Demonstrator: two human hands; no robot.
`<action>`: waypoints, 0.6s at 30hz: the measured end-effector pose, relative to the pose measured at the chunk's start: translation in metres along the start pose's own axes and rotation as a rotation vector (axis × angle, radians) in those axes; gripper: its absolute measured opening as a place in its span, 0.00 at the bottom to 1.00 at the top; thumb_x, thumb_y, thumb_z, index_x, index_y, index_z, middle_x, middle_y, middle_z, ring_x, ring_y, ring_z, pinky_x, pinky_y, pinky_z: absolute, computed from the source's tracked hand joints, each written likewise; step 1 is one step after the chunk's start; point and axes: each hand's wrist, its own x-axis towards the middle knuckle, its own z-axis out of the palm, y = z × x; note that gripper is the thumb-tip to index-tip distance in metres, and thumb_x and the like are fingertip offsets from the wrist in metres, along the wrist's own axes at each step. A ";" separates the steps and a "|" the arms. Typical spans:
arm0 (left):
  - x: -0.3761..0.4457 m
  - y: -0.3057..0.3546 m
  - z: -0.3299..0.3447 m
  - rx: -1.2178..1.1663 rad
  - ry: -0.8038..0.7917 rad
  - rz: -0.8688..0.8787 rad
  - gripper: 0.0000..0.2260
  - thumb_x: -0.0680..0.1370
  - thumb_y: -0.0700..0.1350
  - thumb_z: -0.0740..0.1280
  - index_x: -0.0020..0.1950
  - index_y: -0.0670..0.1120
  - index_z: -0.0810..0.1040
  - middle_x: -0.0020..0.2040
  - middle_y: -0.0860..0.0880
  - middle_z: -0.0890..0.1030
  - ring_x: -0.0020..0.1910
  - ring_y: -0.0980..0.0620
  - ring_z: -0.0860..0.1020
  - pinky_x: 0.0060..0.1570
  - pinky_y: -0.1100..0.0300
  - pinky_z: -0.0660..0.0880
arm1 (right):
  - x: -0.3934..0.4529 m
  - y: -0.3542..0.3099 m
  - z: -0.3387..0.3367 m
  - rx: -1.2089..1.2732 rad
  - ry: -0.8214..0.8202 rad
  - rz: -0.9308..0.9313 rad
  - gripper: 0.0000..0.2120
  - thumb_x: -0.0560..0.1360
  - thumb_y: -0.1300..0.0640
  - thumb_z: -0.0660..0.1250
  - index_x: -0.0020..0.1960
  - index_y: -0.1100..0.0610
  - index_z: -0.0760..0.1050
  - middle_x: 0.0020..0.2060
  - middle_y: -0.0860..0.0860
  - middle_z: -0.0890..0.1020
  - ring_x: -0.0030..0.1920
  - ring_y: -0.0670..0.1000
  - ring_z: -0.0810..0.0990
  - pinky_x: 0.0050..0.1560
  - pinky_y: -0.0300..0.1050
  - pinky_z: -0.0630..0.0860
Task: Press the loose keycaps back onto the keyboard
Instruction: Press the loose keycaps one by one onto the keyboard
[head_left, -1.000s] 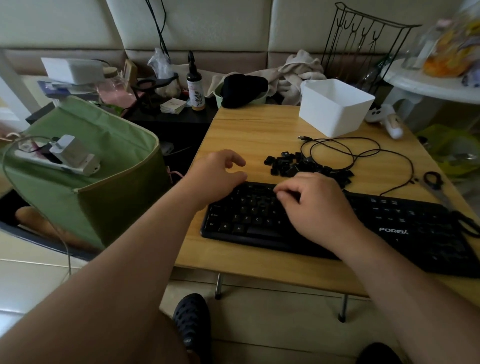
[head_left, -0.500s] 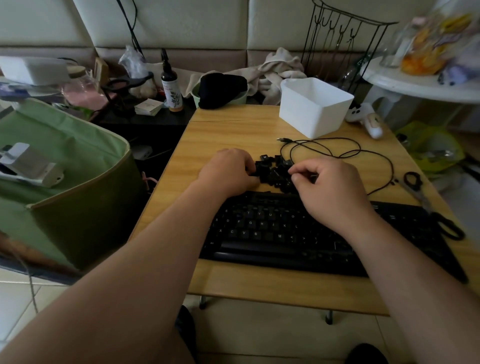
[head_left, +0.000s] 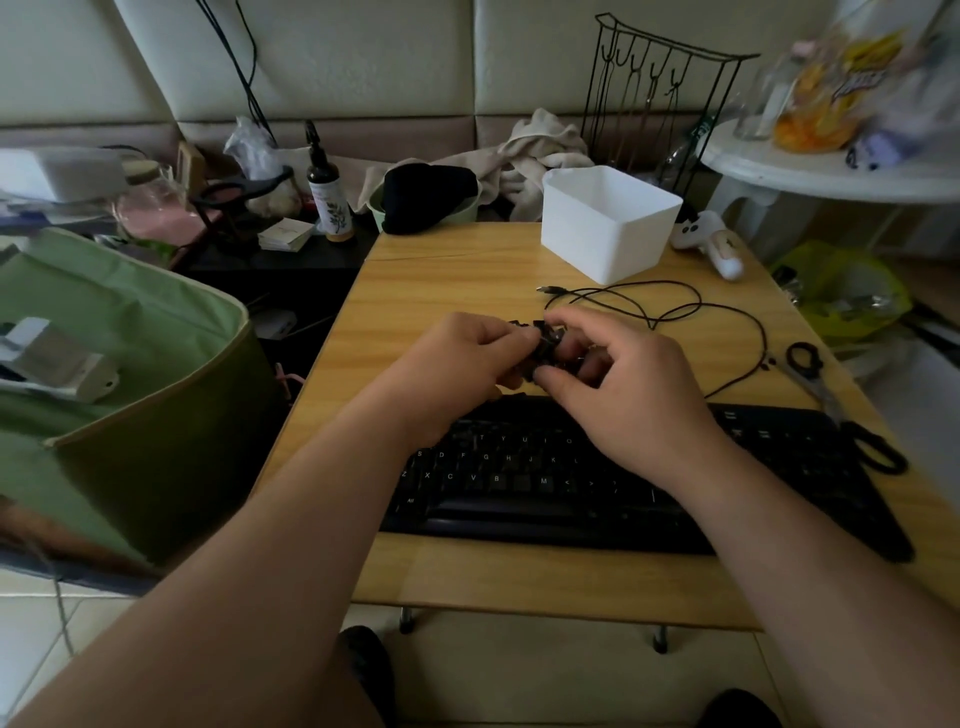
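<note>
A black keyboard (head_left: 545, 483) lies along the near edge of the wooden table (head_left: 447, 280). Just behind it sits a pile of loose black keycaps (head_left: 545, 338), mostly hidden by my hands. My left hand (head_left: 457, 364) is over the pile's left side, its curled fingers pinching a keycap. From the right, my right hand (head_left: 623, 379) reaches in and its fingertips close on keycaps in the pile. Which caps each hand holds is hard to make out.
A white plastic bin (head_left: 608, 223) stands at the table's back. A black cable (head_left: 675, 312) loops behind the hands, and black-handled scissors (head_left: 810, 369) lie at the right edge. A green fabric bag (head_left: 124, 374) sits left of the table.
Both hands left the keyboard and moved back to the keycap pile, then closed their fingers on caps there. The camera view shifted rightward.
</note>
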 end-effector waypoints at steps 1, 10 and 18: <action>-0.002 0.000 0.002 -0.076 -0.035 -0.005 0.11 0.85 0.51 0.66 0.54 0.48 0.87 0.48 0.46 0.86 0.45 0.53 0.80 0.50 0.53 0.76 | 0.000 -0.002 0.000 0.006 0.040 -0.017 0.19 0.73 0.52 0.79 0.62 0.43 0.81 0.44 0.43 0.81 0.41 0.45 0.79 0.42 0.39 0.77; -0.007 -0.001 -0.002 -0.453 -0.174 -0.065 0.13 0.86 0.46 0.62 0.59 0.43 0.84 0.50 0.47 0.83 0.43 0.53 0.78 0.46 0.58 0.75 | -0.002 -0.007 -0.003 0.014 0.172 -0.122 0.12 0.72 0.57 0.79 0.54 0.48 0.86 0.43 0.42 0.82 0.45 0.41 0.79 0.44 0.30 0.73; -0.010 -0.003 -0.005 -0.456 -0.206 -0.063 0.12 0.85 0.44 0.64 0.62 0.41 0.83 0.53 0.44 0.82 0.43 0.54 0.78 0.47 0.59 0.74 | -0.002 -0.006 -0.002 0.040 0.196 -0.156 0.12 0.71 0.56 0.81 0.54 0.50 0.86 0.42 0.42 0.82 0.42 0.42 0.79 0.42 0.38 0.77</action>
